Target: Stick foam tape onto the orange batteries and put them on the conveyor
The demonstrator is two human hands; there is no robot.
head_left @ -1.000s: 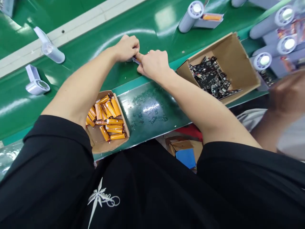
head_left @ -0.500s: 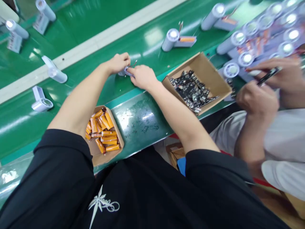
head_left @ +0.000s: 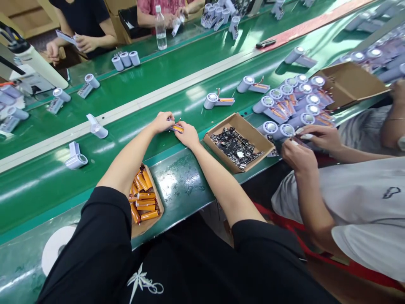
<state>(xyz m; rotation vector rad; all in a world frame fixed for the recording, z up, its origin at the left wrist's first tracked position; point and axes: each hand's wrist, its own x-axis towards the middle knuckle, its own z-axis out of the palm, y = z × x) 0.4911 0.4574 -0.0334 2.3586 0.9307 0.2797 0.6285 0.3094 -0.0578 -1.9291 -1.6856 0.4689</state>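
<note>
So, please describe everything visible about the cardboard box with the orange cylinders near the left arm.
The small cardboard box is brown, open-topped and shallow, and lies on the dark green table edge below the conveyor. It holds orange cylinders, shiny and battery-like, piled loosely in several directions. The person's left forearm and black sleeve hide its left side. No hand touches it.

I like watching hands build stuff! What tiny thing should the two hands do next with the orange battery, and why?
Probably set it down into a fan housing on the green belt. The left hand and right hand together pinch one orange battery with thin wires sticking up, and the housings nearby already carry one each beside them.
</note>
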